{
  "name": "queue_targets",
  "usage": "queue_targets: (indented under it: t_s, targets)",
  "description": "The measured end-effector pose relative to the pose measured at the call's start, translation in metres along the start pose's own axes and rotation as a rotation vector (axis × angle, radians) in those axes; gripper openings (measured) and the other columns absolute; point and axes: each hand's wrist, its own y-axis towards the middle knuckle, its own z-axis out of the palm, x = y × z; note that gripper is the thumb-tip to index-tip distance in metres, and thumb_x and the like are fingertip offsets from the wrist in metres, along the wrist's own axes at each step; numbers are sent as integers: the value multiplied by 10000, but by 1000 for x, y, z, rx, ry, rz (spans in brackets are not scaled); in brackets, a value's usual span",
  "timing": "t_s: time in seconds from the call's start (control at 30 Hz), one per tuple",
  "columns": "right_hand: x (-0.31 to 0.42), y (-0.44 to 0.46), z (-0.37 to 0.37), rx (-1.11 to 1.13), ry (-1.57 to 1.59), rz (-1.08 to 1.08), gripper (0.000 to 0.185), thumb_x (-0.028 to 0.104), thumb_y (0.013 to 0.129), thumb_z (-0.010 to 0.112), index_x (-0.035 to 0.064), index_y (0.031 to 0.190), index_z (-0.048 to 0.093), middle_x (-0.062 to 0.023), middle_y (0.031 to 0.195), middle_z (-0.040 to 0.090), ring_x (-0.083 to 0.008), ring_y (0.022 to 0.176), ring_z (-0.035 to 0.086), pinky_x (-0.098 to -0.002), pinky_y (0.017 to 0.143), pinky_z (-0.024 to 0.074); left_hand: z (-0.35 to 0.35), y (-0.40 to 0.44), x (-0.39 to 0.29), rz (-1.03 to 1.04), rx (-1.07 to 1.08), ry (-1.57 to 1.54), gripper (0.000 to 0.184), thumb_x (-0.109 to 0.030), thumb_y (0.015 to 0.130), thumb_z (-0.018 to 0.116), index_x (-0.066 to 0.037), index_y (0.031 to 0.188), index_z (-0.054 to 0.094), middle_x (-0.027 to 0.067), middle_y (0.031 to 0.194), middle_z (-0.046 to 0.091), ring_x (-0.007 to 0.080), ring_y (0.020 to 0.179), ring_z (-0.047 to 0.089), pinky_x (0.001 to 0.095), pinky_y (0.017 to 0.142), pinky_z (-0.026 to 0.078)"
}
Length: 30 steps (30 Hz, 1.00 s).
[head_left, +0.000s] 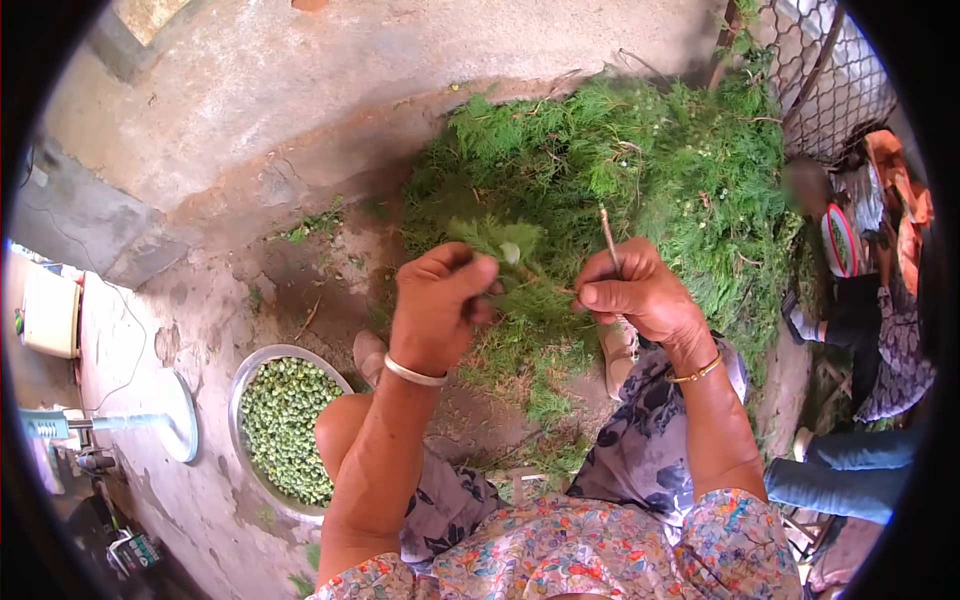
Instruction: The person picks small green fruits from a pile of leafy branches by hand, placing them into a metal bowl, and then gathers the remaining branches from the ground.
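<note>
My right hand (645,292) is closed, thumb against fingers, around a thin brown twig (608,235) whose bare end points up. A feathery green sprig (497,236) lies in the gap between my hands, slightly blurred, with a small pale spot on it. I cannot tell whether it joins the twig. My left hand (438,305) is at the sprig's left side, fingers curled and thumb pressed toward the index finger. Whatever it pinches is hidden. Below both hands spreads a large heap of leafy green branches (690,170).
A round metal basin (236,415) of small green seed cones (290,430) stands at left. Beyond it is a pale fan (178,415). A concrete wall (330,70) runs behind the heap. Other people sit at right, one in jeans (850,480), near a wire mesh (840,70).
</note>
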Motion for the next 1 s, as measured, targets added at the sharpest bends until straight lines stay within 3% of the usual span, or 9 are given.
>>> queue_targets:
  t_s: [0.13,0.23,0.4,0.6,0.7,0.83,1.0]
  targets:
    - [3,-8,-10,-53,99,-83,137,115,794,697,-14,789,653,-45,665,624,-69,516,490,-215,457,385,-39,11,-17,46,-57,-250,134,-118,860,607,-17,933,560,64,726,556,87,565,459,220,440,331]
    - [3,-10,-14,-78,79,-107,142,121,792,700,-12,784,651,-40,646,610,-69,513,487,-217,457,386,-37,5,-23,87,133,-281,255,-195,934,475,25,1041,549,85,746,559,89,555,406,217,448,321]
    - [0,-7,-13,-58,44,-92,163,137,787,707,-13,780,645,-22,624,581,-70,516,489,-221,466,397,-25,0,-11,-18,209,-303,288,-172,921,486,41,1109,531,108,777,566,121,596,442,218,456,339]
    - [-2,1,0,-212,107,-43,197,137,753,738,-14,834,640,-14,662,593,-70,538,511,-216,489,423,-18,4,0,-9,298,-294,220,-88,880,555,6,1079,566,141,852,602,151,659,508,228,481,391]
    - [-6,8,13,-264,119,-80,244,66,701,772,-10,890,636,-35,749,640,-76,614,560,-211,544,449,2,2,7,-22,283,-297,204,-63,859,593,-5,1054,583,134,843,617,146,649,540,225,475,406]
    - [-12,16,27,-253,35,-139,226,37,710,758,-23,886,630,-36,791,649,-71,695,578,-219,620,471,25,-1,16,36,149,-69,188,-83,832,647,3,993,603,70,750,619,96,550,552,205,435,424]
    - [-9,20,33,-184,-33,-141,151,16,743,706,-33,864,630,-37,747,645,-76,670,574,-227,601,472,30,-1,22,107,98,82,176,-98,836,649,13,962,597,40,716,610,90,530,546,203,421,419]
